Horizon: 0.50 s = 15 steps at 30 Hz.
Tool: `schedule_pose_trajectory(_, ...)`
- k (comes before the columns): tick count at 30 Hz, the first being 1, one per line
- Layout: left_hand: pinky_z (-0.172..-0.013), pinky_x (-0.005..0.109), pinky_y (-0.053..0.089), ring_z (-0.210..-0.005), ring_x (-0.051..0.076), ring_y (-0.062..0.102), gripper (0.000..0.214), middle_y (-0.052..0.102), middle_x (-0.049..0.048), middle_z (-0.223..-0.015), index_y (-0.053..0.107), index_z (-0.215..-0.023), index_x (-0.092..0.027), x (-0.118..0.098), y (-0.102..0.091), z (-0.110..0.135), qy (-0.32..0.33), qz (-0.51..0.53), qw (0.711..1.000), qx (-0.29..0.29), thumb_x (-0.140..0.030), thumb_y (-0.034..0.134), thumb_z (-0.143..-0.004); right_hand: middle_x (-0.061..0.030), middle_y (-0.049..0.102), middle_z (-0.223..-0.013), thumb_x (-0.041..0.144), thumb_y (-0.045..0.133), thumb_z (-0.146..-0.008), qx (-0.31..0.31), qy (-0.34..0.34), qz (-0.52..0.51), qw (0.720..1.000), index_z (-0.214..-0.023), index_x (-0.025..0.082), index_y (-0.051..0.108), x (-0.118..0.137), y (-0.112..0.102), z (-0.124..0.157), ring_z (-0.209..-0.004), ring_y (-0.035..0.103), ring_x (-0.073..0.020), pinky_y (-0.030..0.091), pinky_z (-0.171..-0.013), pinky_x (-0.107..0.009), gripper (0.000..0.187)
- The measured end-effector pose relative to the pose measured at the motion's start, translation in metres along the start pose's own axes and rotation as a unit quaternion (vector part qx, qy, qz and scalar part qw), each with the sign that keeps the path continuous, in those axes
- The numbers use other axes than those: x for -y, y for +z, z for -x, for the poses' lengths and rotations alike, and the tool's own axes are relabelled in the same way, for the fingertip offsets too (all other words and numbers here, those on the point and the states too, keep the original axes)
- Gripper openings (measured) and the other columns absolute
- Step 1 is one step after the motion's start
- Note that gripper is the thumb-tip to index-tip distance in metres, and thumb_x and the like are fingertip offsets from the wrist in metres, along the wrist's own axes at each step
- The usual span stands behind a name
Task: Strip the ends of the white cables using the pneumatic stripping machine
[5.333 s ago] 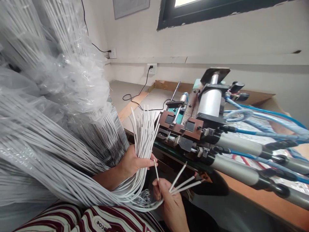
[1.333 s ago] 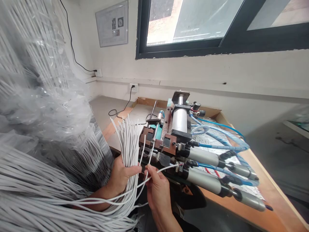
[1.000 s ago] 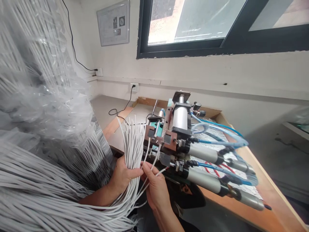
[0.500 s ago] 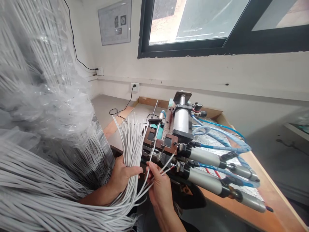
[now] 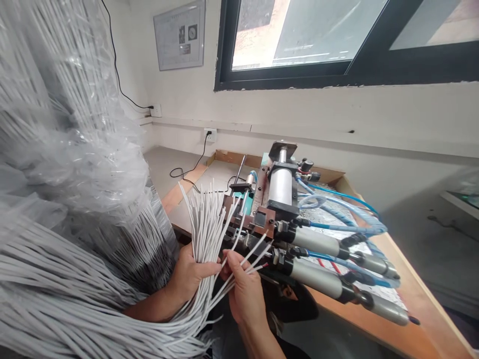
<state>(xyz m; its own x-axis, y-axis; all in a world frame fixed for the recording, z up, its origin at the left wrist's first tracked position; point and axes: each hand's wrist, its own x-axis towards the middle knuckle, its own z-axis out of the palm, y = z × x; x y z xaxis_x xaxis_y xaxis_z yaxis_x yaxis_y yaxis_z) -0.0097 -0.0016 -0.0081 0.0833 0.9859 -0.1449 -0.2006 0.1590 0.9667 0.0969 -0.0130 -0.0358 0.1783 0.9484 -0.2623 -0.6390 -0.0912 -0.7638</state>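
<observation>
My left hand (image 5: 189,274) is closed around a thick bundle of white cables (image 5: 205,222), their cut ends fanning upward. My right hand (image 5: 243,289) sits just to its right, fingers pinched on several separate white cables (image 5: 251,252) that point up and right toward the front of the pneumatic machine (image 5: 277,209). The tips of those cables lie close to the machine's brown jaw block (image 5: 264,215); I cannot tell whether they touch it. The cables trail back under my left arm into a large mass of white cables (image 5: 67,294).
Clear plastic wrap (image 5: 82,149) covers more cables at the left. Silver cylinders (image 5: 329,279) and blue air hoses (image 5: 348,214) extend right over the wooden bench (image 5: 411,319). A black cord (image 5: 187,172) runs to a wall socket (image 5: 208,134). A window is above.
My right hand has gathered more single cables and lifted them nearer the machine's jaws. The left hand keeps its hold on the bundle. My view rose from the bench toward the window.
</observation>
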Motion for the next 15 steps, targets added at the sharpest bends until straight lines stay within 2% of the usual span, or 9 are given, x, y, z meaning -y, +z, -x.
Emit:
schedule_pose_trajectory(4,-0.044,0.023,0.043,-0.048,0.012,0.053,0.019,0.059,-0.0015,-0.054,0.06,-0.065,-0.011,0.0084,-0.0026,-0.003,-0.028,0.043,0.998,-0.028,-0.012,0.07,-0.049,0.0012,0.056,-0.053,0.036,0.074,-0.057,-0.052,-0.017,0.022,0.998,-0.068,0.014,0.067,-0.0086,-0.0071,0.0045,-0.045,0.043,-0.0084,0.033,-0.045,-0.022,0.025)
schedule_pose_trajectory(11,-0.045,0.024,0.045,-0.05,0.015,0.059,0.022,0.061,-0.0007,-0.055,0.061,-0.069,-0.012,0.011,-0.0024,-0.004,-0.046,0.084,0.995,-0.039,-0.015,0.071,-0.05,0.0024,0.053,-0.048,0.035,0.074,-0.054,-0.047,0.024,0.005,0.999,-0.062,0.014,0.066,-0.0061,-0.0074,0.006,-0.041,0.038,-0.0064,0.028,-0.041,-0.02,0.024)
schedule_pose_trajectory(15,-0.047,0.025,0.045,-0.049,0.015,0.058,0.025,0.061,-0.0013,-0.055,0.062,-0.075,-0.013,0.0102,-0.0019,-0.0036,-0.034,0.1,0.994,-0.035,-0.014,0.069,-0.05,0.0031,0.051,-0.048,0.035,0.074,-0.054,-0.034,0.031,0.013,0.999,-0.061,0.014,0.065,-0.0022,-0.0046,0.0032,-0.041,0.037,-0.0066,0.028,-0.041,-0.021,0.024)
